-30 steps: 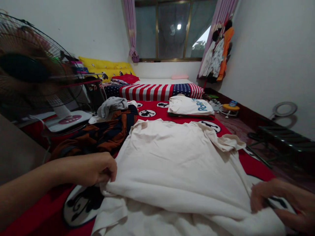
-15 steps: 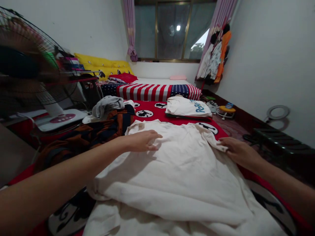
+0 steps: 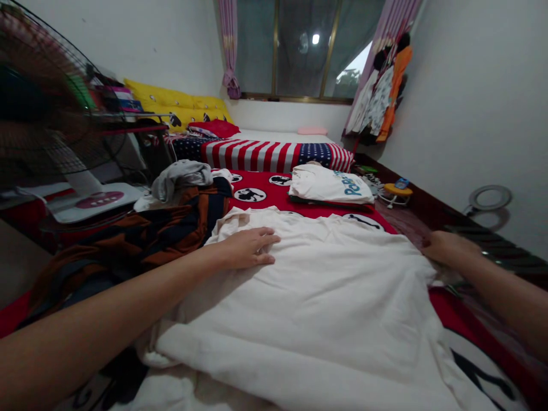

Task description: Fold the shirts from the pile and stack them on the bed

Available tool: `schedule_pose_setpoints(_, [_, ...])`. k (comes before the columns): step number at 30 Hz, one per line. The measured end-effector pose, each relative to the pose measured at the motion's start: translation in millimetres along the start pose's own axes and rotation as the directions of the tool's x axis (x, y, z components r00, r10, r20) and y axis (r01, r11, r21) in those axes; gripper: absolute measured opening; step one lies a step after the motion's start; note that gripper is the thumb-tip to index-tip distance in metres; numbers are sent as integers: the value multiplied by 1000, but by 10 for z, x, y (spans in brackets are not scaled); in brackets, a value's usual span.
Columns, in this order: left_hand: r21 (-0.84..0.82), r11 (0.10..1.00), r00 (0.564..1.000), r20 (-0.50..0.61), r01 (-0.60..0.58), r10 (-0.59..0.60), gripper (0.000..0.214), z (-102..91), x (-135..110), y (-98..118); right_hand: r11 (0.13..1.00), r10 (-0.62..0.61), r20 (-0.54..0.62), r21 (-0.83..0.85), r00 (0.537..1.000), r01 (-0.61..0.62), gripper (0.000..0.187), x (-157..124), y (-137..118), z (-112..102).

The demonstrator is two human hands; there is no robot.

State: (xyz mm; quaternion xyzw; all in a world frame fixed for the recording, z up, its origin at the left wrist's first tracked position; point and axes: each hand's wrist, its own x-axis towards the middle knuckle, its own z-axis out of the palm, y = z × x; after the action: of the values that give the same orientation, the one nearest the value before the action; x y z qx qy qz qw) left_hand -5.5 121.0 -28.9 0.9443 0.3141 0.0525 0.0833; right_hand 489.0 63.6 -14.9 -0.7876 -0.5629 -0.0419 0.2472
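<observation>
White cloth lies in front of me: a shirt, spread over the red cover, with thick folds across its near part. My left hand rests flat on its upper left, fingers loosely spread. My right hand (slightly blurred) pinches its right edge. Folded clothes sit just beyond; a striped garment lies bunched at left.
</observation>
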Motion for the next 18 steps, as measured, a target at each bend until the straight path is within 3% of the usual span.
schedule_pose_setpoints(4, [44,993,989,-107,109,-104,46,-15,140,-84,982,59,28,-179,998,-53,5,150,-377,147])
schedule_pose_setpoints(7, [74,962,949,-196,265,-246,50,-44,340,-204,992,-21,101,-125,995,34,28,265,-837,386])
schedule_pose_setpoints(9, [70,932,918,-213,356,-335,59,-74,487,-292,1000,-9,180,-22,984,13,44,307,-1090,585])
schedule_pose_setpoints(12, [43,878,865,-205,476,-459,72,-124,671,-408,992,28,340,110,940,-69,43,309,-1300,812])
schedule_pose_setpoints(14, [9,859,846,-177,512,-503,57,-163,751,-466,988,28,390,129,921,-84,30,290,-1349,863])
schedule_pose_setpoints(16, [-20,856,843,-168,516,-511,33,-216,803,-510,973,50,372,191,927,-129,31,273,-1368,841])
schedule_pose_setpoints(18, [-61,861,825,-263,504,-501,20,-274,840,-540,915,117,307,336,945,-223,29,270,-1384,787])
